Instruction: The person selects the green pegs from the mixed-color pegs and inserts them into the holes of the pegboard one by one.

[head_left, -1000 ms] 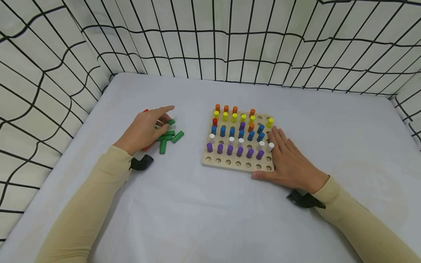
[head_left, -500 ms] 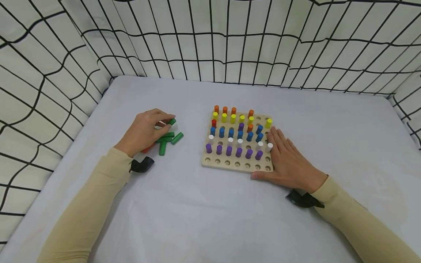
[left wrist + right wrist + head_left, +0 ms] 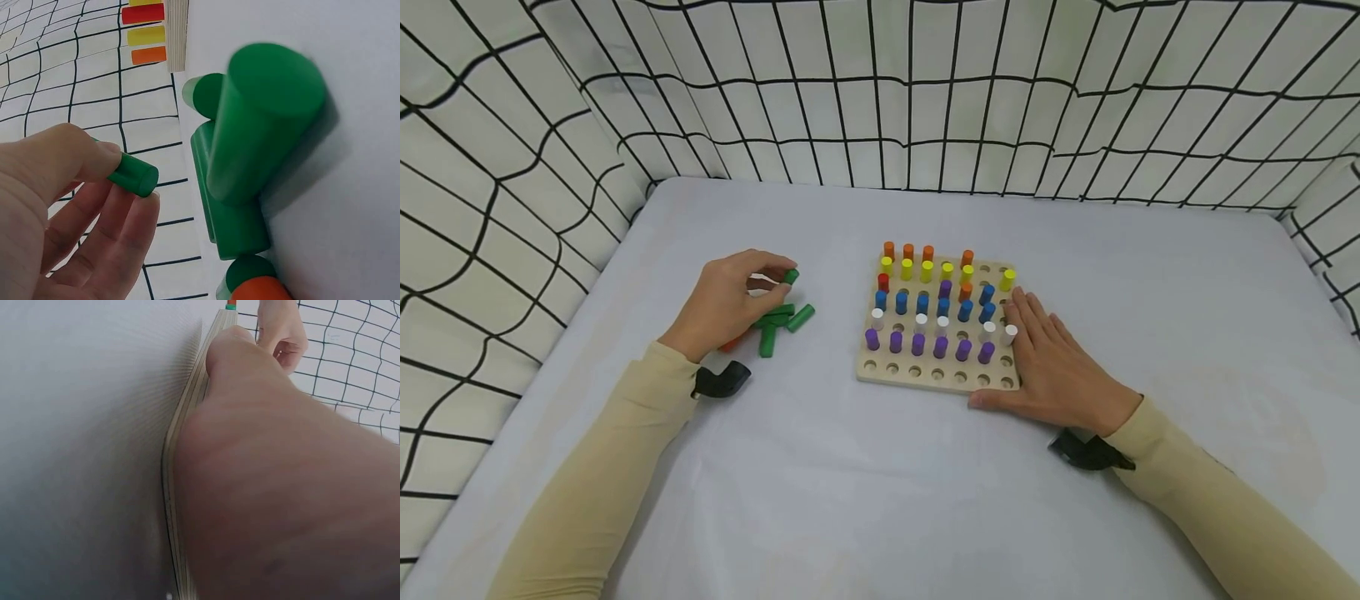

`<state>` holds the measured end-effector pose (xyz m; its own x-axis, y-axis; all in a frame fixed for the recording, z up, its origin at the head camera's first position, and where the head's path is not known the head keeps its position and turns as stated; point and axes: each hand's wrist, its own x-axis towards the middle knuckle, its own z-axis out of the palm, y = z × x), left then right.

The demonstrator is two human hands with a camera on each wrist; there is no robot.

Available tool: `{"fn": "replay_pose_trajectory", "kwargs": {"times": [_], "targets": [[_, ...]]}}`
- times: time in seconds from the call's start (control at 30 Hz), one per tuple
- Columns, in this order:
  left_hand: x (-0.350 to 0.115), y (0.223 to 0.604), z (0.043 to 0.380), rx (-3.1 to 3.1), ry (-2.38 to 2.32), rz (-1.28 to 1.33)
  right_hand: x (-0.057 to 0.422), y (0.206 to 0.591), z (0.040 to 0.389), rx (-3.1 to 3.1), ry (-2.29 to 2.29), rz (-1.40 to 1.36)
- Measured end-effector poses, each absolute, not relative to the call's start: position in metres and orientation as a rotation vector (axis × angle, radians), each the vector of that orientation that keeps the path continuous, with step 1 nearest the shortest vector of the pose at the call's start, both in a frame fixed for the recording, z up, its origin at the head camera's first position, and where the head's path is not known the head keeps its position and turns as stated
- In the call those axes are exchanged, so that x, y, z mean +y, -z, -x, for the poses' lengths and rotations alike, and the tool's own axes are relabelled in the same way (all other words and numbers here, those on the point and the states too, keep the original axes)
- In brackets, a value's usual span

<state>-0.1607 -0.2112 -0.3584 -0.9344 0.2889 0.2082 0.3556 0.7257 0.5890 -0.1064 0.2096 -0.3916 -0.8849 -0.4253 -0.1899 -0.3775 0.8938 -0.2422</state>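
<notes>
Between thumb and fingers, my left hand [image 3: 730, 292] pinches a green peg [image 3: 135, 175], held above a small pile of loose green pegs [image 3: 767, 340]. An orange peg [image 3: 259, 289] lies among them, partly under the hand in the head view. To the right sits a wooden pegboard [image 3: 910, 377] with rows of orange, yellow, red, blue, white and purple pegs standing in its holes. My right hand [image 3: 1060, 367] rests along the board's right edge, fingers straight, its thumb at the front right corner. In the right wrist view that hand hides most of the board.
A white-covered table [image 3: 865, 492] carries everything. Black wire grid panels [image 3: 910, 108] stand along the back and both sides. Some holes are bare, including the whole front row of the board. A black wrist strap [image 3: 721, 380] sits on the left wrist.
The left fingers have closed from a spread pose to a pinch around the green peg, with the index finger lowered. The right hand stays at the board; the head view has shifted slightly.
</notes>
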Motion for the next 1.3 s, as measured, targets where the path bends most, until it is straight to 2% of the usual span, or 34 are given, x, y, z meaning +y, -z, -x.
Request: {"fn": "replay_pose_trajectory", "kwargs": {"times": [0.5,1.3], "targets": [[-0.208,0.36,0.162,-2.791,1.028,0.56,0.211,0.391,0.106,2.807,0.315,0.6],[-0.189,0.353,0.154,-2.737,1.421,0.476,0.213,0.391,0.108,2.821,0.288,0.594]]}}
